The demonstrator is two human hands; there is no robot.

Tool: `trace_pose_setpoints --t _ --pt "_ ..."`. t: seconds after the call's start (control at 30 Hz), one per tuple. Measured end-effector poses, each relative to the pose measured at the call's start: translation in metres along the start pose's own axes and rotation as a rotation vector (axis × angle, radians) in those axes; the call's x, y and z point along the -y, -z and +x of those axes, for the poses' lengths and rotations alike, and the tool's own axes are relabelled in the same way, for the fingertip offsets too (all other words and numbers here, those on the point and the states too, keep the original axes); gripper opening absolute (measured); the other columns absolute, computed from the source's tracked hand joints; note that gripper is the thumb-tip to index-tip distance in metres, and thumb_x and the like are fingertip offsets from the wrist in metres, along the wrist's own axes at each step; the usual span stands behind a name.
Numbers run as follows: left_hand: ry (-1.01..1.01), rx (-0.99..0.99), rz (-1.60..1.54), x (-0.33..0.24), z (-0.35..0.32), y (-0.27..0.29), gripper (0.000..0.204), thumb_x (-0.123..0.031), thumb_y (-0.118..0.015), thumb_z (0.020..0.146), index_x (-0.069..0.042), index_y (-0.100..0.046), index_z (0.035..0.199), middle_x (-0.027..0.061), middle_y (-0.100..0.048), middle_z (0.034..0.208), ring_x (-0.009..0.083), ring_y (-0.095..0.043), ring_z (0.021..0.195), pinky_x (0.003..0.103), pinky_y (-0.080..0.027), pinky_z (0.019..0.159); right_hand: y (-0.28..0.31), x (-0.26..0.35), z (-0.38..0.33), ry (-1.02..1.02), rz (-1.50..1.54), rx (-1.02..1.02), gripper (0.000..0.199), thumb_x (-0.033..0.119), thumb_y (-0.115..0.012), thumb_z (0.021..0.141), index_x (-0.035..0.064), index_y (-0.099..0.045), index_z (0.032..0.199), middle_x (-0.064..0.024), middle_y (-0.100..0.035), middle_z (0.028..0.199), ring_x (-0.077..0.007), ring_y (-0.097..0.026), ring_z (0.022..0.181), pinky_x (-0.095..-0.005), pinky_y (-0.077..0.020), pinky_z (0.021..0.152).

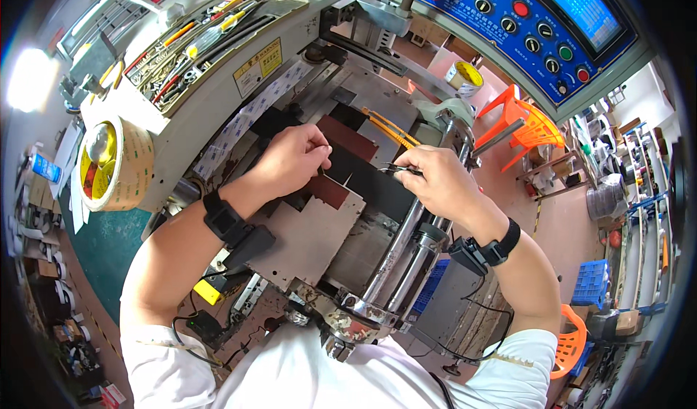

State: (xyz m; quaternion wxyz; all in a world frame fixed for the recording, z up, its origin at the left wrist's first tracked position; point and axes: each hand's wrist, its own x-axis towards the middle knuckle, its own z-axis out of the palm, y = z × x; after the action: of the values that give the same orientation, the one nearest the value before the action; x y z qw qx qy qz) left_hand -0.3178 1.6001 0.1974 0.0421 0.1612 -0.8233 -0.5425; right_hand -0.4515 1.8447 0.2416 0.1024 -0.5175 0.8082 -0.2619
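Observation:
My left hand [292, 161] hovers over the machine bed with its fingers curled into a pinch. Whatever they hold, if anything, is too small to make out. In my right hand [439, 179] is a small dark-handled tool [399, 169] with a thin metal tip pointing left, toward the other hand. Beneath and between the hands lies a black sheet [377, 191]. Brownish-red pieces [347, 139] border it, and a flat grey plate [308, 238] extends nearer to me. A long yellow two-pronged strip [392, 128] rests beyond my right hand.
Metal rollers [396, 253] run along the bed's right side. On the left, a tray of hand tools [210, 46] tops the machine housing, with a tape roll [116, 164] beside it. A blue control panel [534, 35] stands far right; orange chairs [519, 122] are on the floor.

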Motion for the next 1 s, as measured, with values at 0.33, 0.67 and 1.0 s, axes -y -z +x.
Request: trace_pose_setpoints --t 0.33,0.67,1.0 --pt "-0.039 -0.058 -0.022 0.014 -0.007 0.006 0.015 -0.012 -0.060 0.096 0.003 -0.061 0.097 0.0102 -0.072 0.082 0.0125 -0.063 0.064 0.030 -0.052 0.060 0.001 0.002 0.004 0.032 -0.011 0.075 0.021 0.010 -0.072 0.085 -0.0041 -0.069 0.100 -0.0199 -0.068 0.089 -0.0326 -0.068 0.083 -0.0385 -0.0530 0.075" --pt "-0.081 -0.066 0.057 -0.001 -0.008 0.006 0.018 -0.015 -0.057 0.099 0.003 -0.059 0.098 0.0114 -0.071 0.082 0.0139 -0.065 0.064 0.032 -0.053 0.058 0.002 0.001 0.010 0.059 -0.042 0.111 0.020 0.009 -0.072 0.083 -0.0040 -0.069 0.098 -0.0201 -0.069 0.088 -0.0339 -0.068 0.083 -0.0387 -0.0534 0.076" --pt "0.005 0.065 0.013 -0.008 -0.006 0.007 0.020 -0.017 -0.053 0.102 0.003 -0.056 0.106 0.0102 -0.068 0.079 0.0135 -0.063 0.062 0.031 -0.052 0.058 0.002 0.003 0.012 0.044 -0.039 0.127 0.019 0.009 -0.072 0.084 -0.0042 -0.069 0.097 -0.0201 -0.069 0.089 -0.0350 -0.068 0.084 -0.0393 -0.0533 0.077"
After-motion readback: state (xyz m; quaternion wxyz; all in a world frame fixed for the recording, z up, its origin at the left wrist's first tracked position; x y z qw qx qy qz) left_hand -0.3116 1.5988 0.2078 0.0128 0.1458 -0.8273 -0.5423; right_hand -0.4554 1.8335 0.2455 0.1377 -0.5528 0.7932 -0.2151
